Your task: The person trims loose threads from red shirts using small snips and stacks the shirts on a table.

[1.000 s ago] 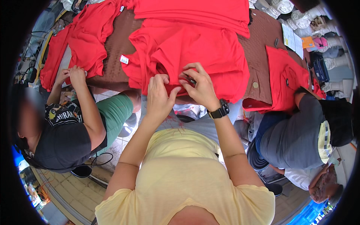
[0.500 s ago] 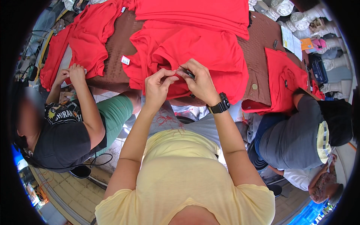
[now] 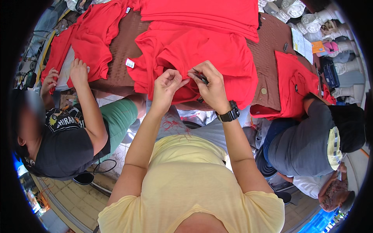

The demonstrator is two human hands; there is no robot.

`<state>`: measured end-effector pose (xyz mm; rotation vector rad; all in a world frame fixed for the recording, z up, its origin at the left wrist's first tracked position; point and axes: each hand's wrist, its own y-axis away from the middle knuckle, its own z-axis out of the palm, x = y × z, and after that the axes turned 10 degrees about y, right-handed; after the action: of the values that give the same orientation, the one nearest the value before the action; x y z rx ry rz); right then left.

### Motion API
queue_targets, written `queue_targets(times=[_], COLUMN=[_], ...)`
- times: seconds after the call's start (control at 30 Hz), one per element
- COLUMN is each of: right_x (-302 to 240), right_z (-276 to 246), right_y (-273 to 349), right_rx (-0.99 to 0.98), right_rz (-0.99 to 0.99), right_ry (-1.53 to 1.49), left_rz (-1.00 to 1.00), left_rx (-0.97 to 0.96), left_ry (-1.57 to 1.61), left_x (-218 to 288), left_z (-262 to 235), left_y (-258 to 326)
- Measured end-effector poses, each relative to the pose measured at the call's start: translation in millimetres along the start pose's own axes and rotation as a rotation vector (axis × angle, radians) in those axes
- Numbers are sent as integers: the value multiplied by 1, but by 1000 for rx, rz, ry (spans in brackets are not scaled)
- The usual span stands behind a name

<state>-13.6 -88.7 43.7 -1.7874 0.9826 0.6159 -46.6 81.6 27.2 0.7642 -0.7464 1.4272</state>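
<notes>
On the person's lap, nearest, lie loose red threads (image 3: 173,124). Beyond them, the left hand (image 3: 168,85) and the right hand (image 3: 210,81) come together over the near edge of the desk (image 3: 124,42), fingertips pointing toward each other with a narrow gap between. The left thumb and forefinger are close together; whether they pinch cloth or thread cannot be told. The right hand is closed around a small dark tool (image 3: 203,79), which slants from far left to near right, its far end just beside the left fingertips. The grip covers much of it, so its kind and whether its tips are spread stay unclear.

The red garment (image 3: 221,54) lies under and beyond both hands, its long axis running left to right, its near edge drooping over the desk's edge. The left hand is nearer its left end, where a white tag (image 3: 130,63) sticks out; the right hand is nearer its broader right part. Folds and fingers hide the part of the cloth between the hands, and its outline is hard to follow there.

Farthest, a stack of red cloth (image 3: 198,15) lies folded across the desk, cut off by the upper edge of the view.
</notes>
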Motion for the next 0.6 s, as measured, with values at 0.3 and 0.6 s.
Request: queue_targets(times=[0.3, 0.6], right_x=[-43, -29], right_z=[2, 18], right_y=[34, 35], right_rx=[-313, -265], right_rz=[725, 783], right_ry=[-544, -756], left_rz=[-7, 155], left_rx=[13, -48], left_ry=[27, -130], left_x=[-1, -8], left_z=[9, 11], left_y=[4, 12])
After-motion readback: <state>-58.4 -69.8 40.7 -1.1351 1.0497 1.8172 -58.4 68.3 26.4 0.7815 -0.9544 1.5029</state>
